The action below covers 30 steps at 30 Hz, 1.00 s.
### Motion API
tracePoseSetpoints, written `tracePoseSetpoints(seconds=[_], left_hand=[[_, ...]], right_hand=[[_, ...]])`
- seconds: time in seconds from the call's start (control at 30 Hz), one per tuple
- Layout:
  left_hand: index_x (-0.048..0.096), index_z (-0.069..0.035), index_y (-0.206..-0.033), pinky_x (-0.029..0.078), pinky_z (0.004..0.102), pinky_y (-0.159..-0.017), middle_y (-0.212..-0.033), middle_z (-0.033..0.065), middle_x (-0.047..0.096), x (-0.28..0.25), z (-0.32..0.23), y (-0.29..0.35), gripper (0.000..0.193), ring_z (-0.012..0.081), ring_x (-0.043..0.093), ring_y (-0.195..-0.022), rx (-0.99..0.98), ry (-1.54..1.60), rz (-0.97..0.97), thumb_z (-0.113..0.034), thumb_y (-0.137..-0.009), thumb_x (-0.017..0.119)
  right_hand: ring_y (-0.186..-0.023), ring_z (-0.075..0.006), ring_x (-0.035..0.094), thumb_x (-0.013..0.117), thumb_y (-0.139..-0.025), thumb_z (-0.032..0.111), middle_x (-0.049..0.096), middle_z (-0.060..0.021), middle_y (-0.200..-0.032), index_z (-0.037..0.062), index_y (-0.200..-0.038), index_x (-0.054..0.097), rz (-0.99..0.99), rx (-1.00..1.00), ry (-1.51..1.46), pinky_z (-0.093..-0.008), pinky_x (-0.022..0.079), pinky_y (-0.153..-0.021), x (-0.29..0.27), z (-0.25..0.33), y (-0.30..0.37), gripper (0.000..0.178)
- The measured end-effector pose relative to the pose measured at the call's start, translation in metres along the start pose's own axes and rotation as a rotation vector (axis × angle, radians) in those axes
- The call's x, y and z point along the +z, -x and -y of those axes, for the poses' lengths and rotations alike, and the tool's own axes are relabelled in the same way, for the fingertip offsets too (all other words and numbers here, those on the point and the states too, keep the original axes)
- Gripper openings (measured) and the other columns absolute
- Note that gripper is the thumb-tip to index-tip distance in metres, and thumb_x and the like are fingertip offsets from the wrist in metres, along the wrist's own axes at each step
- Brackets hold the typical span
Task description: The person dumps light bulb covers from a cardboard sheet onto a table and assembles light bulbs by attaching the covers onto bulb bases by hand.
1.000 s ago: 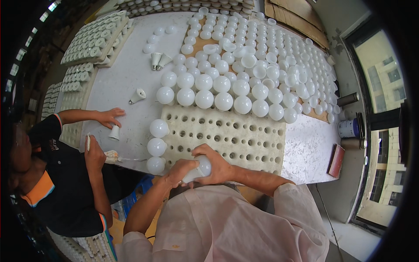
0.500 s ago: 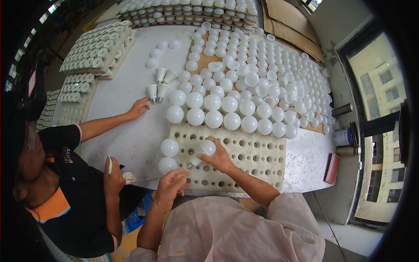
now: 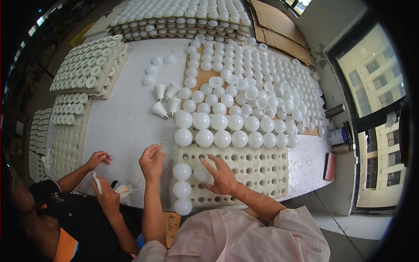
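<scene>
A white perforated foam tray (image 3: pixel 255 171) lies at the near edge of the white table (image 3: pixel 126 126). Three white round bulbs (image 3: pixel 182 189) stand in its left column. My right hand (image 3: pixel 221 177) rests on another white bulb (image 3: pixel 200 174) seated in the second column, fingers spread over it. My left hand (image 3: pixel 151 159) hovers over the bare table just left of the tray, fingers loosely apart and holding nothing I can make out. Two rows of larger bulbs (image 3: pixel 222 139) stand just beyond the tray.
A co-worker in a black shirt sits at my left, one hand (image 3: pixel 98 159) on the table, the other (image 3: pixel 104 194) holding a small white part. Several white bulb bases (image 3: pixel 166 102) lie mid-table. Many small domes (image 3: pixel 262 87) cover the right; stacked trays (image 3: pixel 83 70) stand left. A can (image 3: pixel 337 136) stands right.
My left hand has lifted off the tray's near edge and moved left over the table. My right hand stays on the bulb in the tray. The co-worker's far hand has drawn back.
</scene>
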<state>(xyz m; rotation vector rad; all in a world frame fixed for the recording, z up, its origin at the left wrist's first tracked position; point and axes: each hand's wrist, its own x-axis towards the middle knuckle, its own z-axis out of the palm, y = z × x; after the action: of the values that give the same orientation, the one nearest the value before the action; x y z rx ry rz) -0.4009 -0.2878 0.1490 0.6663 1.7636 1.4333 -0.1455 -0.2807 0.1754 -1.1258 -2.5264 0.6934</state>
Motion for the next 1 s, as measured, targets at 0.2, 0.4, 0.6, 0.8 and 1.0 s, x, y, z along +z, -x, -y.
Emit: tracePoseSetpoints(seconds=[0.2,0.4,0.6,0.8,1.0], left_hand=[[0.066,0.003,-0.090,0.054,0.0291,-0.053,-0.082,0.0160,0.069,0.019,0.076,-0.201,0.051,0.0209,0.069,-0.067,0.018,-0.676,-0.147,-0.046,-0.080,0.066],[0.064,0.006,-0.069,0.051,0.0324,-0.040,-0.056,0.0122,0.062,0.081,0.061,-0.266,0.061,0.0221,0.063,-0.046,-0.324,-0.622,-0.111,-0.055,-0.075,0.069],[0.068,0.003,-0.088,0.052,0.0311,-0.045,-0.081,0.0163,0.069,0.070,0.094,-0.277,0.048,0.0229,0.068,-0.062,-0.126,-0.718,-0.148,-0.044,-0.078,0.066],[0.055,0.008,-0.108,0.058,0.0325,-0.055,-0.088,0.0130,0.062,0.043,0.060,-0.199,0.033,0.0220,0.067,-0.078,0.069,0.002,-0.031,-0.018,-0.088,0.057],[0.042,0.009,-0.122,0.058,0.0396,-0.070,-0.107,0.0204,0.057,0.023,0.030,-0.075,0.046,0.0308,0.065,-0.091,0.184,0.210,-0.194,-0.021,-0.088,0.051]], right_hand=[[-0.106,-0.0333,0.055,0.076,-0.070,0.006,0.052,-0.0164,-0.123,0.0086,-0.127,0.050,-0.276,0.017,-0.228,-0.0388,0.049,-0.087,-0.015,-0.019,0.001,0.062],[-0.096,-0.0273,0.062,0.072,-0.073,0.001,0.061,-0.0146,-0.107,0.0045,-0.115,0.059,-0.369,0.122,-0.205,-0.0338,0.051,-0.080,-0.080,-0.073,-0.006,0.044],[-0.090,-0.0296,0.062,0.072,-0.074,0.010,0.064,-0.0115,-0.100,0.0071,-0.109,0.062,-0.340,0.237,0.002,-0.0360,0.051,-0.077,-0.136,-0.195,-0.088,0.037],[-0.120,-0.0271,0.044,0.068,-0.073,0.016,0.047,-0.0087,-0.126,0.0164,-0.127,0.051,0.053,0.160,0.563,-0.0393,0.041,-0.096,-0.154,-0.365,-0.188,0.056],[-0.128,-0.0264,0.036,0.071,-0.068,0.014,0.042,-0.0084,-0.130,0.0172,-0.125,0.049,0.150,-0.078,0.772,-0.0426,0.036,-0.103,-0.140,-0.442,-0.214,0.062]])
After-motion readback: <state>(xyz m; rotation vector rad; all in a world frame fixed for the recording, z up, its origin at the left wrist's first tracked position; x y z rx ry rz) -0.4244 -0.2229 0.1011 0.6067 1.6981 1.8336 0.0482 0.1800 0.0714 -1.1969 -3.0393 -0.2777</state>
